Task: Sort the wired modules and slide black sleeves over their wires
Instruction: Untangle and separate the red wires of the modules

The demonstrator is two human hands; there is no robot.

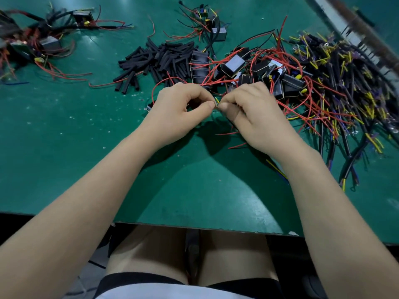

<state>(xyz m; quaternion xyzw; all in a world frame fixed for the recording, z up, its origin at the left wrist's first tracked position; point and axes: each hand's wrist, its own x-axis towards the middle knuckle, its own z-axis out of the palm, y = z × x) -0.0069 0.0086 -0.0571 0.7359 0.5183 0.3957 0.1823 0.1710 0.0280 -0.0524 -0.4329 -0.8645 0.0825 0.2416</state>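
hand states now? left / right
Left hand: closed, pinching a thin wire at its fingertips.
Right hand: closed, pinching the same wire.

Green table (64,137); black sleeves (159,59); red wires (287,59); black and grey modules (234,64); yellow, black, purple cables (336,87).

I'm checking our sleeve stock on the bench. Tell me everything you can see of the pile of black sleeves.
The pile of short black tube sleeves lies loose on the green table mat, beyond the left hand and untouched by either hand. They look like matte, rubbery tubing cut to similar short lengths, lying flat and criss-crossed at many angles, a few strays spilling toward the near left. On its right side the pile meets the heap of black box modules with red wires, and thin red wires run over some sleeves.
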